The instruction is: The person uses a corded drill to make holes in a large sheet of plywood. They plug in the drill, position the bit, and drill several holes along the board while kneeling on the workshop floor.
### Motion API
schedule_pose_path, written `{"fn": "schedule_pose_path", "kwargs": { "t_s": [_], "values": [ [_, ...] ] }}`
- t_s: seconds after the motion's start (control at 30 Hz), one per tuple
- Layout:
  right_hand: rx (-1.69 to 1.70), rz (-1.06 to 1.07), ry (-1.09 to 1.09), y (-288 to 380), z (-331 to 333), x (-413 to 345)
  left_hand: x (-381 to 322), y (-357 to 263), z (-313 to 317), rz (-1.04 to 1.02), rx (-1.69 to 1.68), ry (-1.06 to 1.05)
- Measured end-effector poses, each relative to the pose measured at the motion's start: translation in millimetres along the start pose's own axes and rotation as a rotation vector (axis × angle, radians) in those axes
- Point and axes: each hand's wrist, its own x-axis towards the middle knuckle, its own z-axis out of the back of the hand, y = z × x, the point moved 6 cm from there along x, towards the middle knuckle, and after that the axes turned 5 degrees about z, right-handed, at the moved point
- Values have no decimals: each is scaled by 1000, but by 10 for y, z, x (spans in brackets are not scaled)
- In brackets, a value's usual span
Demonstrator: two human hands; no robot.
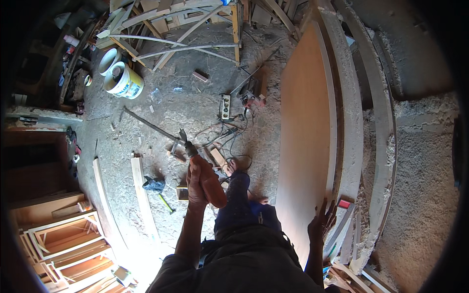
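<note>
My left hand (196,192) is wrapped around an orange power drill (209,179), held out in front of my body above the floor. A dark, wide-tipped bit (183,136) is fitted in its chuck and points away from me. On my right a tall flat wooden panel (304,121), possibly a door, stands on edge. My right hand (319,223) grips the panel's upper edge, its thumb on the near face and its fingers over the edge. Shadow hides part of those fingers.
A bar clamp (150,123), power strip (226,107), cables (234,133), and a red power tool (253,102) lie on the concrete floor. Long boards (141,190) and a hammer (166,204) are at left. Buckets (124,82) stand farther off. Thick dusty planks (377,121) run beyond the panel.
</note>
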Motion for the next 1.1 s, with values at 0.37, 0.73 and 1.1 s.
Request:
{"fn": "schedule_pose_path", "kwargs": {
  "t_s": [0.37,0.73,1.1],
  "values": [
    [-165,58,-100,-96,-236,1030,650,-41,196,-64,-86,-117],
    [-145,479,-147,1137,-1045,2416,1178,710,826,-194,-220,-211],
    [193,1213,367,3719,-3908,3177,2433,1262,1352,-191,-348,-343]
  ]
}}
